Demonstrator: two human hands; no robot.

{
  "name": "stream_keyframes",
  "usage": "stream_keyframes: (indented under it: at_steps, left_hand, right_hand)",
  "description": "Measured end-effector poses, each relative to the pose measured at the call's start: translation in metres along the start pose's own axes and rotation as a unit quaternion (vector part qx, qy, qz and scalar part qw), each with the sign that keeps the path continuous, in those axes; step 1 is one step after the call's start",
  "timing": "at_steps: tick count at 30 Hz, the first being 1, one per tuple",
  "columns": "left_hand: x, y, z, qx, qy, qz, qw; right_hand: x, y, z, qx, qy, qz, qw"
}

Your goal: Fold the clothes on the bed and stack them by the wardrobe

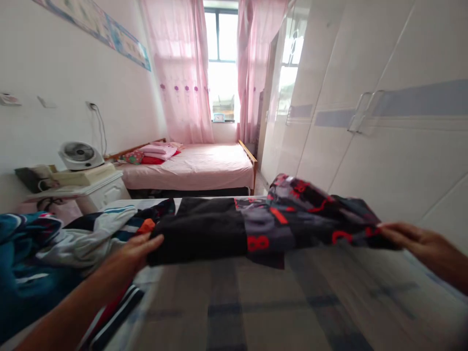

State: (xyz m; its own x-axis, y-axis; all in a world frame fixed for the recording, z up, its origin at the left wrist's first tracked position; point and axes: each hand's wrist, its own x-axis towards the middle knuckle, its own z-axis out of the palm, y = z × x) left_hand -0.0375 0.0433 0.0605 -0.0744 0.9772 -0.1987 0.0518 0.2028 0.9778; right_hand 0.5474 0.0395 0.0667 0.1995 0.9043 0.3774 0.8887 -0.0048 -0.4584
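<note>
1. Grasps the plain black end of the dark garment [204, 231] with the left hand [141, 251], thumb laid over the cloth.
2. Pinches the opposite, patterned end with the right hand [417, 239]; cannot tell the exact placing of each finger, because of blur.
3. Holds the garment stretched crosswise between both hands, above the checked sheet [270, 312]; cannot tell whether touching it at the far side.
4. Shows red numerals and grey-and-black patches along the garment's right portion, with a bunched fold rising there and a dark corner hanging from the lower edge near the middle.
5. Has loose clothes heaped at the left: a blue garment [29, 273] outermost, a pale grey garment [87, 239] next to it, and an orange-red cloth [146, 226] just beside the left hand.
6. Shows a dark striped garment [117, 314] lower down, near the left forearm.
7. Faces a bed [208, 168] with a pink cover and folded bedding [161, 150], in front of pink curtains [179, 58] and a bright window [223, 78].
8. Has a fan [79, 153] on a box [87, 175] atop a white cabinet [107, 195] at the left, and a white wardrobe [336, 73] along the right.
</note>
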Motion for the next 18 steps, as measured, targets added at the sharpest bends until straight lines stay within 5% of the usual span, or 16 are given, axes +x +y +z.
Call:
stream_keyframes:
  at_steps: [2, 5, 13, 18]
  left_hand:
    - [-0.014, -0.051, -0.007, 0.057, 0.006, -0.067, 0.996]
    - [-0.018, -0.085, -0.017, 0.097, 0.042, -0.062, 0.993]
    - [-0.004, -0.058, 0.014, 0.071, 0.000, -0.094, 0.993]
    - [-0.007, -0.055, 0.007, -0.008, 0.075, -0.049, 0.996]
  right_hand:
    - [-0.031, 0.024, 0.028, 0.061, -0.149, 0.019, 0.987]
    - [-0.055, 0.028, 0.052, 0.067, -0.189, 0.068, 0.977]
    - [-0.038, -0.011, 0.081, -0.008, -0.133, 0.104, 0.986]
    - [-0.035, -0.011, 0.055, 0.208, -0.121, 0.130, 0.962]
